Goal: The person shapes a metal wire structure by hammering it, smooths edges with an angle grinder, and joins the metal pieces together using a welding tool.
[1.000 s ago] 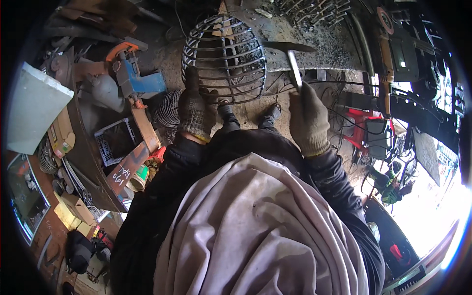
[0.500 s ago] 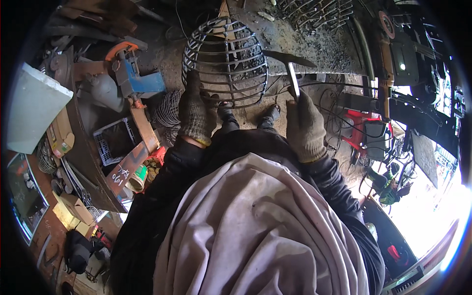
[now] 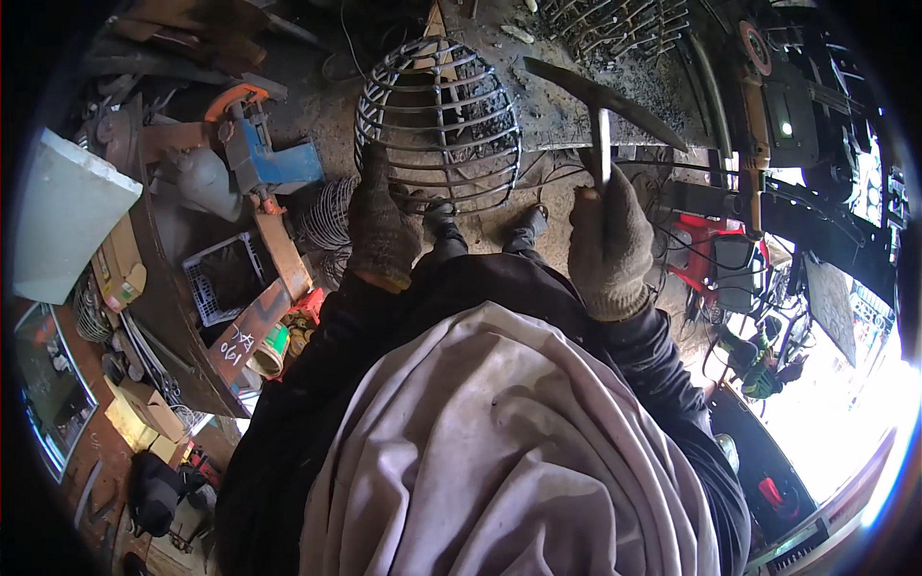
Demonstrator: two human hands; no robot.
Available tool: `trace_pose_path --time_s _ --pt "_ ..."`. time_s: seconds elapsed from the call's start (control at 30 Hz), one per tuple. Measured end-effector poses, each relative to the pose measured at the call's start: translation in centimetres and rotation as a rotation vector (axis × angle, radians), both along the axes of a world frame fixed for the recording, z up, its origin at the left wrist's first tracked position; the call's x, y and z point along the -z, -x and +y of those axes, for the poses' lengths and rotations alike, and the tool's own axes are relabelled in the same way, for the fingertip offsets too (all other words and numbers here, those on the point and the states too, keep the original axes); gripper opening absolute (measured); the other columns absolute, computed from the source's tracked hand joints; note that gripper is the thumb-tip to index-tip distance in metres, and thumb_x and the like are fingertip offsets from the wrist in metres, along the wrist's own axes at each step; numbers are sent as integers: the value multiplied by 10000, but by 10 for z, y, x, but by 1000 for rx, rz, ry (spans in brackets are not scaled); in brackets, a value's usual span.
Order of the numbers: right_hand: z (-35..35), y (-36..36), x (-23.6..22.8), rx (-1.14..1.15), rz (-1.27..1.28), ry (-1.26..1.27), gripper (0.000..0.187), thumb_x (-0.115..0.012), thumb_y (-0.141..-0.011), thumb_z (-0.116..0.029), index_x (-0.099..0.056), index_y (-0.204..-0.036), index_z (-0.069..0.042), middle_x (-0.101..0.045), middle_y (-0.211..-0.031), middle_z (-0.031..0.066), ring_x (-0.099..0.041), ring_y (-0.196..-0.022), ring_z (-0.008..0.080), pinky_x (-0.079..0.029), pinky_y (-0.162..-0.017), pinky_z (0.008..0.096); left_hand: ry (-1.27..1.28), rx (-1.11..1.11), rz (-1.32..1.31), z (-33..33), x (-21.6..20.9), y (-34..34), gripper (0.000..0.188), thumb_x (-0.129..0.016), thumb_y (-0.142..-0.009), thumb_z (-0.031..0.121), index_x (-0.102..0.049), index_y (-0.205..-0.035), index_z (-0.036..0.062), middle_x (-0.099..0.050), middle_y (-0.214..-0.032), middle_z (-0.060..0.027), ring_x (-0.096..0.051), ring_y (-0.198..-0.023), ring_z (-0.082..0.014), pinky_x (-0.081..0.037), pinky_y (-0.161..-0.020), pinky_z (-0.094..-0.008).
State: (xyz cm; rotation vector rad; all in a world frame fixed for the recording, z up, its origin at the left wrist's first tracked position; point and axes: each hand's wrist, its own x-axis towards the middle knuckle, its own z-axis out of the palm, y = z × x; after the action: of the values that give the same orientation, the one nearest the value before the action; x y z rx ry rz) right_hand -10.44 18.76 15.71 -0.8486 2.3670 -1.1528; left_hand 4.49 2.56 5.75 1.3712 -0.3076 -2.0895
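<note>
A dome-shaped cage of grey metal bars (image 3: 442, 147) is in front of me, with rings crossed by an upright bar. My left hand (image 3: 379, 230), in a dark knitted glove, is closed on the cage's left lower edge. Some of its fingers are hidden behind the glove's back. My right hand (image 3: 613, 250), also gloved, grips a chipping hammer (image 3: 597, 98) by its thin metal handle. The hammer's long, pointed head is up to the right of the cage, apart from the bars.
A blue vise-like tool with an orange part (image 3: 283, 161) stands left, above a white plastic crate (image 3: 226, 278). Coiled wire (image 3: 328, 211) lies by my left hand. Black cables and a red stool-like thing (image 3: 696, 252) are to the right. A metal grate (image 3: 615, 29) lies far ahead.
My right hand has lifted the hammer up and rightward, so its head has moved away from the cage's right side. My left hand and the cage have barely shifted.
</note>
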Motion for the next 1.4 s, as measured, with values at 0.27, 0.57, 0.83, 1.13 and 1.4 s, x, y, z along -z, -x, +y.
trace_pose_path --time_s 0.27,0.57,0.83,1.13,1.4 --pt "0 1 3 -23 34 -78 322 -554 -979 -202 -565 -1258 -40 -667 -849 199 -688 -787 380 -541 -688 441 184 120 -183 2 15 -9 368 -686 -922 500 -572 -873 153 -476 -670 35 -505 -581 -112 -453 -582 -250" --pt "0 2 10 0 -28 -73 344 -574 -971 -193 -572 -1281 -45 -688 -909 214 -694 -813 384 -543 -679 435 193 171 -253 2 7 -7 388 -673 -918 539 -561 -782 193 -496 -674 62 -499 -555 -86 -423 -526 -260" --pt "-4 12 17 13 67 38 329 -586 -976 -155 -580 -1279 -27 -677 -861 187 -707 -770 295 -541 -664 384 47 133 -195 -6 13 0 393 -639 -942 535 -573 -776 185 -536 -649 42 -517 -546 -100 -445 -528 -279" --pt "-13 5 9 -44 43 -55 365 -560 -978 -195 -556 -1310 -41 -673 -916 209 -686 -852 395 -541 -729 435 94 196 -263 -6 -11 -4 373 -603 -1001 404 -588 -1252 130 -533 -735 36 -519 -588 -92 -475 -579 -254" --pt "-8 1 20 -56 49 -23 387 -563 -968 -157 -535 -1341 -60 -678 -868 184 -699 -744 357 -545 -654 431 188 246 -126 -2 11 -14 445 -547 -1043 303 -477 -1422 81 -548 -867 20 -534 -706 -92 -494 -621 -262"
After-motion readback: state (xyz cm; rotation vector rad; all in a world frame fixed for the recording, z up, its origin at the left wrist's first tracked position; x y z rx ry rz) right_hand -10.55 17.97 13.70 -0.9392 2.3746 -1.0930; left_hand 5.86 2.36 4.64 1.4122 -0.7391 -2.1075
